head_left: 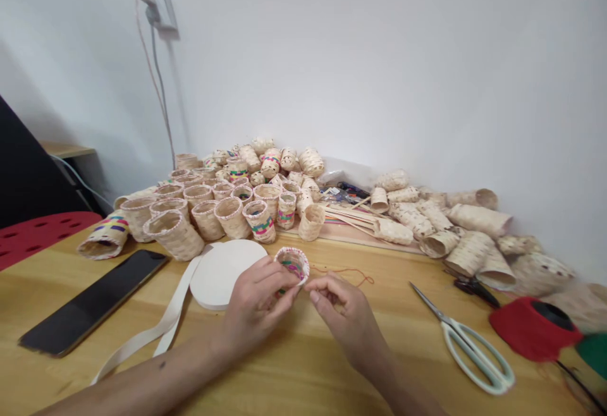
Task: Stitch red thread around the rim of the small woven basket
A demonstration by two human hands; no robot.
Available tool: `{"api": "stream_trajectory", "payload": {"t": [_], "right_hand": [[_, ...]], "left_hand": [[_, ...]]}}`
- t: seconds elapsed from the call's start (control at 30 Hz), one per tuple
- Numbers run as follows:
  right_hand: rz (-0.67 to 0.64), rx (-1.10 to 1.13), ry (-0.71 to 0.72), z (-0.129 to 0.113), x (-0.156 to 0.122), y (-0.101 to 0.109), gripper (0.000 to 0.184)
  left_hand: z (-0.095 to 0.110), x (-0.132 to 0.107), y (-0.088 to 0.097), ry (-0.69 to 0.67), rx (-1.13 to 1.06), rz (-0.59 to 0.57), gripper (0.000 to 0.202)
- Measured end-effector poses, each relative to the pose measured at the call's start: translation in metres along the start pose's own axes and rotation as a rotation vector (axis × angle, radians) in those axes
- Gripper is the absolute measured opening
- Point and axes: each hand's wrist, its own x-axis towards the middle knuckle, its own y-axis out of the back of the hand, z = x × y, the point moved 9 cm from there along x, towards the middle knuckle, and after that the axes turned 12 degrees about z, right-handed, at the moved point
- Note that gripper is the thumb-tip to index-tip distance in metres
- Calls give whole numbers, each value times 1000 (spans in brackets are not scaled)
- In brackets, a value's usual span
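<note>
- Two hands meet at one small cup (294, 260), near the table's front middle; its mouth faces up, and whether its base touches the table (308, 372) is hidden.
- The left hand (258, 296) grips the cup, thumb and fingers at the near rim. A firm but light hold seems best, since woven walls would probably bend under a squeeze.
- The right hand (344, 315) is just beside the rim, thumb and forefinger drawn together; I cannot tell whether anything is between them.
- Rim work seems to be the step in hand: bracing the cup right beside the working fingertips should stop it turning.
- Orange thread (349, 270) lies loosely looped behind the right hand. Any pull should probably be slow and even, lest the loop snag.
- Pink-and-white wrapping shows on the rim; even spacing and tension would likely suit it.
- The scissors (467, 340) lie well to the right, points away from the person, and are best left clear of the thread.
- The roll (222, 274) sits close by the left hand, so that elbow room looks tight.
</note>
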Motion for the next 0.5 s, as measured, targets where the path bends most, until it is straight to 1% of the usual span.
{"api": "stream_trajectory", "payload": {"t": [0.07, 0.13, 0.27, 0.37, 0.43, 0.5], "right_hand": [[-29, 113, -109, 12, -2, -7, 19], [-49, 186, -177, 21, -5, -13, 22], [-44, 234, -197, 27, -5, -17, 26], [-37, 254, -250, 34, -4, -15, 26], [-54, 280, -271, 36, -3, -15, 25], [-100, 298, -282, 36, -3, -16, 22]], "left_hand": [[-1, -1, -1, 13, 8, 0, 9], [-1, -4, -3, 5, 23, -10, 10], [2, -11, -8, -57, 39, -39, 11], [4, -13, -10, -132, 60, -50, 12], [5, -13, -10, -193, 83, -56, 14], [7, -11, -9, -246, 108, -61, 13]]}}
